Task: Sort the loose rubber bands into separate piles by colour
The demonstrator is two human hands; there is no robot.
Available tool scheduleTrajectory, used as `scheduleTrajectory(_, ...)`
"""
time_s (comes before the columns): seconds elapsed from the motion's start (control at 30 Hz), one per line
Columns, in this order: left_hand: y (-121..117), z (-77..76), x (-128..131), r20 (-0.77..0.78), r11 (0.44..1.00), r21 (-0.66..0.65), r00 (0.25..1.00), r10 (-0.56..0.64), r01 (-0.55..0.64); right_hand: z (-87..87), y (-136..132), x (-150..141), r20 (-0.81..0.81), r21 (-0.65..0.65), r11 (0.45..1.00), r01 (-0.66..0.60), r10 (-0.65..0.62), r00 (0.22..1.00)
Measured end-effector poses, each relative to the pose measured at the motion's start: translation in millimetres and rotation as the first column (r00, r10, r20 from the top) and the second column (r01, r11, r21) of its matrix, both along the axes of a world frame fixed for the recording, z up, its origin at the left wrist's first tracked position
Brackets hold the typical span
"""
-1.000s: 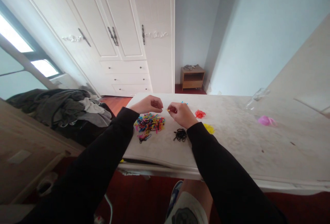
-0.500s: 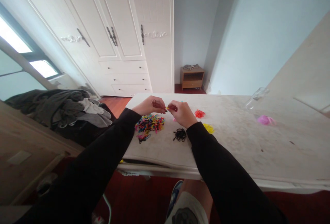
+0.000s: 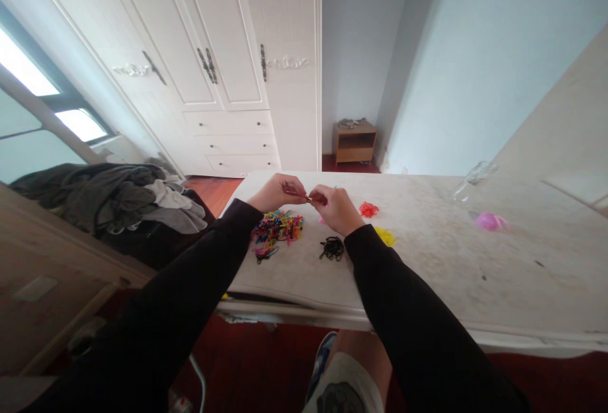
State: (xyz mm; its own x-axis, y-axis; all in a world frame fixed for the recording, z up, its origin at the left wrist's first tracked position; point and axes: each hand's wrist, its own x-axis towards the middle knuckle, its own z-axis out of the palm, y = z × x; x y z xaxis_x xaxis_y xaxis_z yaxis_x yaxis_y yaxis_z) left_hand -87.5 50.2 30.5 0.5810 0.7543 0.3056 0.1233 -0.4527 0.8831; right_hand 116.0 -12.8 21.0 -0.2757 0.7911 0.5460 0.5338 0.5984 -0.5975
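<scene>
The tangled multicoloured pile [image 3: 278, 228] is lying on the pale table [image 3: 437, 261]. Just beyond, the left hand [image 3: 280, 191] is pressing its fingertips together beside a tiny, bright yellow piece [image 3: 310, 199], which the right hand [image 3: 333, 208] is pinching above the table. Black bands [image 3: 331, 248], then a red cluster [image 3: 368, 209], are lying nearby.

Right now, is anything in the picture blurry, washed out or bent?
Head view: window washed out white; floor under the table dark; wardrobe leans outward, like wide-lens distortion; the yellow piece between left hand and right hand is too small and soft to identify.
</scene>
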Motion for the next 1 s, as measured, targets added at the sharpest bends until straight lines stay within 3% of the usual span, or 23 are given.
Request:
scheduleTrajectory(0.8, -3.7, 3.6, 3.1, -0.033, 0.998, 0.060, 0.999, 0.035, -0.033, 0.8, -0.7, -0.2, -0.019, -0.028, 1.000, -0.003, 0.002, 1.000)
scheduleTrajectory(1.0, -3.2, 2.7, 3.9, -0.013, 0.999, 0.009, 0.999, 0.036, -0.036, 2.2, -1.4, 0.7, -0.030, -0.035, 0.999, 0.001, -0.002, 1.000)
